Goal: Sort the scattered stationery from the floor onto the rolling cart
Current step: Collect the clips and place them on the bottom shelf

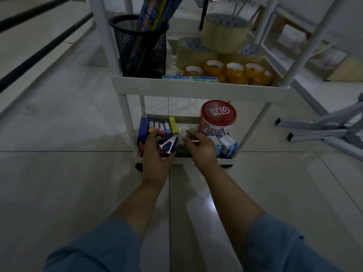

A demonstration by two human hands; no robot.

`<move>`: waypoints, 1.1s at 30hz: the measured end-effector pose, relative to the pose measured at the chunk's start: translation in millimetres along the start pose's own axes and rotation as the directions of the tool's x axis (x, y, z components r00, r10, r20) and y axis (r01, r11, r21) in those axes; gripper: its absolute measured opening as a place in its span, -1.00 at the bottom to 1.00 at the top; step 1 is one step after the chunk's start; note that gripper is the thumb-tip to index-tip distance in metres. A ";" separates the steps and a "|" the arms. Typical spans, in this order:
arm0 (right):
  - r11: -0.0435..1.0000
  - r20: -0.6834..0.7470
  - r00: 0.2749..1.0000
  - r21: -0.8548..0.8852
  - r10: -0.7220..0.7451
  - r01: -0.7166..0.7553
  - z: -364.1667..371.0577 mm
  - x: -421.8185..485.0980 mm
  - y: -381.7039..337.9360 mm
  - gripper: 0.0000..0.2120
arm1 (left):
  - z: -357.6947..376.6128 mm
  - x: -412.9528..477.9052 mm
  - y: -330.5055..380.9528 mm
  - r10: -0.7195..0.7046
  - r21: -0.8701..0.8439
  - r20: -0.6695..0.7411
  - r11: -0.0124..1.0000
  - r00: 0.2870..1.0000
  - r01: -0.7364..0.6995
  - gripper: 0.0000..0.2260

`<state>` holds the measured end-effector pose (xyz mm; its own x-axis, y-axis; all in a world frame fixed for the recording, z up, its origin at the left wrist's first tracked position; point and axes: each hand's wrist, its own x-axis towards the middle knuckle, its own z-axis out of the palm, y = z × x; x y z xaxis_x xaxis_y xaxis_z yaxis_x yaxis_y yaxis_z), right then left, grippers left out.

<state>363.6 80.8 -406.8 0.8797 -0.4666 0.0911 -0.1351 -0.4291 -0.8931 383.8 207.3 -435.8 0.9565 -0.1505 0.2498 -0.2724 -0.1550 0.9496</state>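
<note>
Hands at the white plastic rolling cart [196,89]
At its 7 o'clock, the left hand [155,155] pinches a dark-blue staple remover [168,143] between its fingers — right hand [202,148] fingers unclear.

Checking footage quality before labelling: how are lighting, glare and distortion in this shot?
Head view: dim and muted overall; a bright glare patch on the floor tiles between the forearms; wide-angle distortion splays the cart posts; the staple remover in the left hand reads clearly.

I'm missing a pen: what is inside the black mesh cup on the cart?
Several long blue-patterned sticks stand in the black mesh cup, leaning right. What they are is unclear, and anything small at the cup's bottom is hidden by the dark mesh.
</note>
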 end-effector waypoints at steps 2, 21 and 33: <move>0.999 0.050 0.998 0.029 0.023 -0.025 2.6 -2.3 -4.1 -0.75 | 0.1 0.8 5.1 0.011 0.000 0.010 1.000 1.000 -0.011 -0.33; 0.956 -0.001 1.000 -0.295 0.004 -0.004 -12.8 63.9 -30.1 -0.75 | -12.2 3.6 -28.5 -0.113 0.733 0.426 0.625 0.898 -0.270 -0.52; 0.543 0.233 0.956 -0.834 0.181 0.100 28.9 103.5 -25.5 -0.66 | -15.1 -1.7 -42.4 -0.118 0.723 0.479 0.615 0.870 -0.314 -0.38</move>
<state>471.3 65.8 -387.3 0.9222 -0.3437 -0.1772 -0.3653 -0.9246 -0.1083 395.2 228.9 -473.7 0.8145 -0.5800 0.0151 -0.5437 -0.7538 0.3690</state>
